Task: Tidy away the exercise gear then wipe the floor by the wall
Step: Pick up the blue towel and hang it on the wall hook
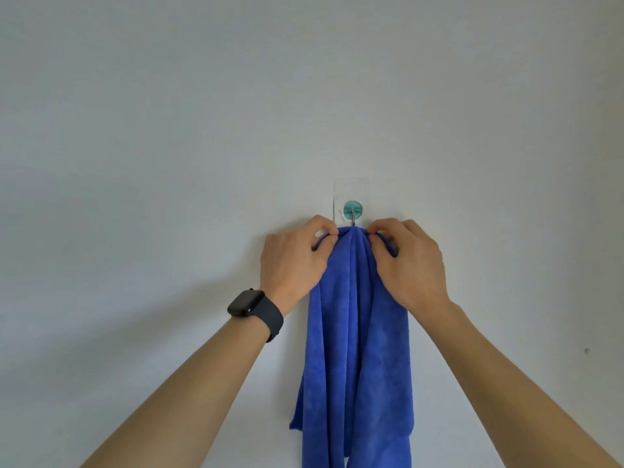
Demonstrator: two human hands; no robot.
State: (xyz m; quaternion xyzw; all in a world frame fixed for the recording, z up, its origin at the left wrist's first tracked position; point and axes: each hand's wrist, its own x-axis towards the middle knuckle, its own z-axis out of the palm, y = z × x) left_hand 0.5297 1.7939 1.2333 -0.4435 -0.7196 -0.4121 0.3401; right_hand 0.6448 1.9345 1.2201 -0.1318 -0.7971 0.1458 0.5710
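Observation:
A blue microfibre cloth [354, 349] hangs down the white wall from a teal stick-on hook [353, 210]. Its bunched top edge sits right under the hook's metal prong. My left hand [295, 261], with a black watch on the wrist, pinches the cloth's top at the left side. My right hand [410, 261] pinches the top at the right side. Both hands are raised against the wall, one on each side of the hook. The cloth's lower end runs out of the frame at the bottom.
A plain white wall [169, 130] fills the whole view. A clear adhesive pad [339, 194] backs the hook. A small dark mark [586, 350] shows on the wall at the right. Floor and exercise gear are out of view.

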